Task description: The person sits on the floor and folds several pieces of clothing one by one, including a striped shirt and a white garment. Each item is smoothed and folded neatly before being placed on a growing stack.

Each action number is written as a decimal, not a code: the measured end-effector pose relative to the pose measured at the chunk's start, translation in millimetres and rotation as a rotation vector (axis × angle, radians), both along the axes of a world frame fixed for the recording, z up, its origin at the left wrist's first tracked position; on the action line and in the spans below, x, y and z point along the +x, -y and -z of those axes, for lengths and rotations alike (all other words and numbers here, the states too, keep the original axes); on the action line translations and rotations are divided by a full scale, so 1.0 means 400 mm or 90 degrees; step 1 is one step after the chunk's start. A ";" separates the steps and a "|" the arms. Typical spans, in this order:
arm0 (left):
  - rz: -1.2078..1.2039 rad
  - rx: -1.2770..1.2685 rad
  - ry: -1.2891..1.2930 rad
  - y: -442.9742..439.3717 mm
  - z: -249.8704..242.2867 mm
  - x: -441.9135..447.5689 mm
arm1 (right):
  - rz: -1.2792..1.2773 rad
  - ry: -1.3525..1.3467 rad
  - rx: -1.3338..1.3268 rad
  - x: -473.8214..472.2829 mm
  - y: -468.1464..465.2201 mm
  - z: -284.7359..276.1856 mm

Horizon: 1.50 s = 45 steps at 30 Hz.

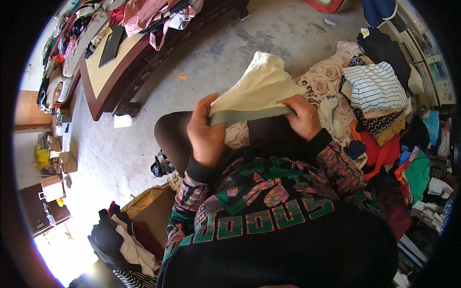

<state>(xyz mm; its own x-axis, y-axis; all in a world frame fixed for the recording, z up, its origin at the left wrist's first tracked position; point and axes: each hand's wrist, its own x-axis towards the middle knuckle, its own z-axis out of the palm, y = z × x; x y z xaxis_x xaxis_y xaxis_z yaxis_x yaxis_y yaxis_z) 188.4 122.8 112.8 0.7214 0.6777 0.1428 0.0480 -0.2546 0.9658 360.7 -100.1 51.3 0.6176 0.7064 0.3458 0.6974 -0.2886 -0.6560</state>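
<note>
A cream garment (261, 81) with a grey-green waistband (248, 114) is stretched between my two hands above my lap. My left hand (205, 131) grips the band's left end, thumb and fingers pinching the cloth. At the opposite end, my right hand (303, 117) pinches the band near its corner. The cream cloth extends away from me, narrowing to a folded tip. Part of the band's right end is hidden by the right fingers.
To the right, a rose-print cloth (320, 84) carries a folded striped top (376, 86). Red cloth (383, 158) lies nearer. A cardboard box (149, 216) with clothes stands at lower left. Beyond is a wooden table (99, 97) with a pink garment (144, 16).
</note>
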 end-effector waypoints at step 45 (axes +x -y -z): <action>0.206 0.158 -0.062 0.002 0.098 -0.100 | -0.101 -0.393 0.257 0.109 -0.072 -0.190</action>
